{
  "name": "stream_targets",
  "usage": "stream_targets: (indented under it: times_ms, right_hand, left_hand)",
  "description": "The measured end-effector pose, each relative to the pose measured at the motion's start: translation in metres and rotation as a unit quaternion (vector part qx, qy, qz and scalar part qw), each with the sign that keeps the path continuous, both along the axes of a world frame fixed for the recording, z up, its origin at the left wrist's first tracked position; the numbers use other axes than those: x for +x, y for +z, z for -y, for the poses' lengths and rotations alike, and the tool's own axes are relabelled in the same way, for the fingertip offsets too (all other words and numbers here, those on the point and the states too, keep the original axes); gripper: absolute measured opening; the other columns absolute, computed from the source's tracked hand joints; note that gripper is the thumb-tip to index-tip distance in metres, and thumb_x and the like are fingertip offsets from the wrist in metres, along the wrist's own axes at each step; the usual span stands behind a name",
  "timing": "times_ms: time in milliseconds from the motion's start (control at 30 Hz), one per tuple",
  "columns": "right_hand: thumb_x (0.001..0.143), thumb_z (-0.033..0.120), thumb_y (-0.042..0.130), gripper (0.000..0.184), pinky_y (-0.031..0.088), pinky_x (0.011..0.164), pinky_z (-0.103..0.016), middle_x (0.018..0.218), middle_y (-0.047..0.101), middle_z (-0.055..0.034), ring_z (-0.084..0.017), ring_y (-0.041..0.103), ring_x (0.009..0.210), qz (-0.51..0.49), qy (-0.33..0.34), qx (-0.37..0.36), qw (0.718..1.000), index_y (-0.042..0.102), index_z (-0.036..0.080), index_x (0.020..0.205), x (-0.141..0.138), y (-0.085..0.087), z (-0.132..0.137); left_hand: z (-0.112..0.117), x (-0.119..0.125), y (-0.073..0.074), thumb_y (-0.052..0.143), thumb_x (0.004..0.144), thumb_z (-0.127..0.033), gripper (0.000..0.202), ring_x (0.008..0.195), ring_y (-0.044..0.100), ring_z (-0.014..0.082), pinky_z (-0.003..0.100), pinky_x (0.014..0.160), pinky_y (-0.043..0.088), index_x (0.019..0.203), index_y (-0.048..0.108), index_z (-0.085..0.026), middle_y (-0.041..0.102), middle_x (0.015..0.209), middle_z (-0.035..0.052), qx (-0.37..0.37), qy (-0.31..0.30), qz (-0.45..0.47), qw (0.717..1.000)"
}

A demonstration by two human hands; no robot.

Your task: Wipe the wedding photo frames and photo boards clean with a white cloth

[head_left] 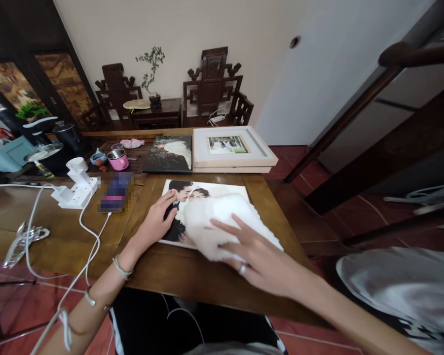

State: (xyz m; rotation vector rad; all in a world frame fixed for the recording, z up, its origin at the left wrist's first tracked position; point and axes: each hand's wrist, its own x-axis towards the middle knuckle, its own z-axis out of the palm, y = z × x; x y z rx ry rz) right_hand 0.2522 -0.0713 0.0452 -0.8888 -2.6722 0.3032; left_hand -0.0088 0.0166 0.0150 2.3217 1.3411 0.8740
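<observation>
A wedding photo panel [240,189] lies flat near the front right of the wooden table. My left hand [162,215] rests on its left side, fingers stretched out over the picture, holding nothing. Over the right part of the panel my right hand [252,251], with a ring on one finger, presses a white cloth [222,211] down. Some of its fingers spread across the cloth and others bend in at the edge. The cloth is slightly blurred and hides much of the picture.
Behind the panel are a dark photo panel [169,154] and stacked light-wood frames [234,161]. Leftward are a pink mug [118,160], a phone [115,193] on a cable, a white power strip [77,192] and a shiny silver object [25,245]. The table's right edge [286,217] is close.
</observation>
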Motion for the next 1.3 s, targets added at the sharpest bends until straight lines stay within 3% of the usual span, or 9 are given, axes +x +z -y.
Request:
stream_targets:
  times_ms: [200, 333, 400, 500, 700, 833, 967, 1167, 1300]
  right_hand:
    - [0.095, 0.024, 0.037, 0.031, 0.027, 0.108, -0.061, 0.128, 0.060, -0.0120, -0.029, 0.039, 0.133, -0.004, -0.082, 0.035, 0.996, 0.064, 0.021, 0.110, 0.010, -0.004, -0.079]
    - [0.096, 0.031, 0.035, 0.035, 0.031, 0.105, -0.061, 0.128, 0.058, -0.0166, -0.031, 0.042, 0.130, -0.011, -0.161, 0.049, 0.986, 0.061, 0.016, 0.114, 0.010, -0.011, -0.102]
    - [0.095, 0.027, 0.037, 0.033, 0.029, 0.105, -0.064, 0.130, 0.056, -0.0198, -0.032, 0.038, 0.132, 0.000, -0.175, 0.058, 0.983, 0.063, 0.014, 0.110, 0.008, -0.013, -0.093]
    - [0.090, 0.016, 0.039, 0.030, 0.025, 0.104, -0.067, 0.134, 0.052, -0.0217, -0.034, 0.032, 0.136, 0.011, -0.149, 0.060, 0.987, 0.066, 0.013, 0.104, 0.003, -0.014, -0.058]
    - [0.082, 0.010, 0.046, 0.031, 0.017, 0.106, -0.070, 0.144, 0.043, -0.0104, -0.032, 0.023, 0.139, 0.009, -0.031, 0.010, 0.999, 0.068, 0.021, 0.100, -0.008, -0.004, 0.018]
    - [0.081, 0.012, 0.049, 0.026, 0.016, 0.109, -0.066, 0.146, 0.042, -0.0067, -0.030, 0.025, 0.139, 0.008, 0.013, -0.030, 0.999, 0.068, 0.023, 0.096, -0.010, 0.001, 0.024]
    - [0.086, 0.012, 0.044, 0.031, 0.017, 0.111, -0.061, 0.143, 0.045, -0.0107, -0.026, 0.029, 0.138, 0.011, -0.006, -0.012, 1.000, 0.066, 0.021, 0.106, -0.006, 0.001, -0.009]
    - [0.091, 0.016, 0.039, 0.034, 0.026, 0.107, -0.060, 0.135, 0.052, -0.0189, -0.029, 0.036, 0.134, 0.029, -0.104, 0.045, 0.993, 0.062, 0.015, 0.115, -0.003, -0.007, -0.082]
    - [0.092, 0.019, 0.039, 0.035, 0.026, 0.104, -0.064, 0.133, 0.053, -0.0212, -0.032, 0.036, 0.134, 0.035, -0.173, 0.049, 0.983, 0.060, 0.013, 0.118, -0.016, -0.008, -0.103]
  left_hand:
    - [0.001, 0.000, 0.001, 0.043, 0.092, -0.024, 0.039, 0.134, 0.041, 0.0210, 0.043, 0.114, 0.031, 0.129, 0.053, -0.014, 0.047, 0.142, 0.0123, -0.005, -0.002, 0.000, 1.000]
    - [0.001, 0.000, 0.000, 0.044, 0.092, -0.024, 0.039, 0.135, 0.040, 0.0213, 0.044, 0.113, 0.031, 0.128, 0.053, -0.015, 0.047, 0.142, 0.0121, -0.007, -0.003, 0.004, 1.000]
    - [0.001, -0.001, -0.001, 0.044, 0.092, -0.024, 0.038, 0.135, 0.040, 0.0210, 0.044, 0.114, 0.031, 0.128, 0.054, -0.016, 0.047, 0.142, 0.0114, -0.008, -0.002, 0.006, 1.000]
    - [0.000, -0.001, -0.002, 0.044, 0.092, -0.025, 0.039, 0.135, 0.040, 0.0212, 0.042, 0.114, 0.030, 0.128, 0.054, -0.013, 0.046, 0.143, 0.0128, -0.005, -0.002, 0.003, 1.000]
    - [0.000, 0.000, -0.001, 0.043, 0.092, -0.026, 0.040, 0.134, 0.041, 0.0217, 0.042, 0.114, 0.030, 0.128, 0.054, -0.011, 0.047, 0.142, 0.0139, -0.003, -0.001, -0.001, 1.000]
    - [0.001, 0.000, 0.000, 0.044, 0.092, -0.027, 0.040, 0.134, 0.041, 0.0226, 0.043, 0.114, 0.030, 0.128, 0.054, -0.010, 0.047, 0.142, 0.0151, -0.007, -0.002, 0.000, 1.000]
    - [0.000, -0.001, -0.001, 0.044, 0.092, -0.026, 0.039, 0.133, 0.042, 0.0221, 0.045, 0.113, 0.031, 0.128, 0.054, -0.014, 0.048, 0.141, 0.0131, 0.002, -0.001, 0.003, 1.000]
    - [0.000, -0.001, -0.001, 0.044, 0.092, -0.026, 0.039, 0.134, 0.041, 0.0216, 0.044, 0.113, 0.031, 0.128, 0.053, -0.014, 0.048, 0.142, 0.0125, 0.003, -0.001, -0.001, 1.000]
    - [0.000, -0.001, -0.002, 0.043, 0.092, -0.025, 0.039, 0.134, 0.041, 0.0213, 0.044, 0.113, 0.031, 0.129, 0.053, -0.014, 0.047, 0.142, 0.0124, 0.003, -0.001, -0.002, 1.000]
